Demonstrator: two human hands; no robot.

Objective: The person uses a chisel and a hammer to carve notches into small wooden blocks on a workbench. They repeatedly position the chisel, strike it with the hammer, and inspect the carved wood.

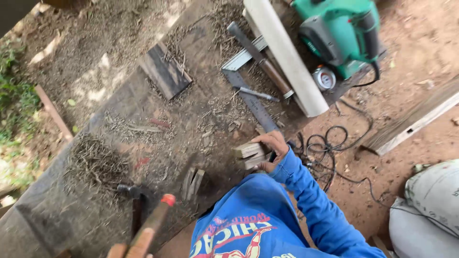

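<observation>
Your right hand (272, 145) grips a stack of small wood blocks (249, 154) on the worktop (143, 143); your left hand (136, 246) is wrapped round the hammer (143, 210) handle.

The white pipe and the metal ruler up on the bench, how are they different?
The white pipe is round, thick and pale; the metal ruler is flat, thin and dark grey. The pipe's end sticks out past the bench edge, while the ruler lies on the bench among wood chips. Both are long, straight, and slant the same way.
</observation>
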